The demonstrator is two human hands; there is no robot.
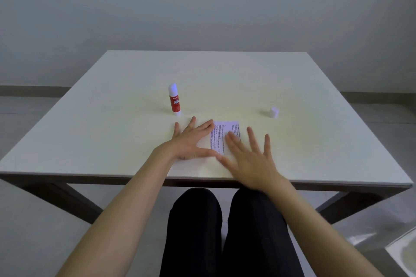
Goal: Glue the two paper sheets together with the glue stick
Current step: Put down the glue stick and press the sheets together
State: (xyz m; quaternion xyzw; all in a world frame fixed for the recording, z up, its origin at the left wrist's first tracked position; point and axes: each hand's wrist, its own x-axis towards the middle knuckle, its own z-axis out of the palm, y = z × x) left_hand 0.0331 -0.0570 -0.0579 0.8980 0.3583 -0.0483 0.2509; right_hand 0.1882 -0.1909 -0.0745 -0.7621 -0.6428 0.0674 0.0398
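Note:
A small printed paper sheet [221, 134] lies flat on the white table [112, 119], near the front middle. My left hand [191, 139] rests flat with fingers spread, covering the paper's left part. My right hand [249, 153] is flat and spread over the paper's right and lower part, slightly blurred. I cannot tell one sheet from two under the hands. The red and white glue stick [174, 100] stands upright behind my left hand, uncapped. Its white cap [274, 112] sits apart at the right.
The table's front edge [202, 179] runs just below my wrists, with my dark-trousered legs [225, 231] under it. A pale wall [202, 7] stands behind the table. A shiny object [403, 252] shows at the bottom right corner.

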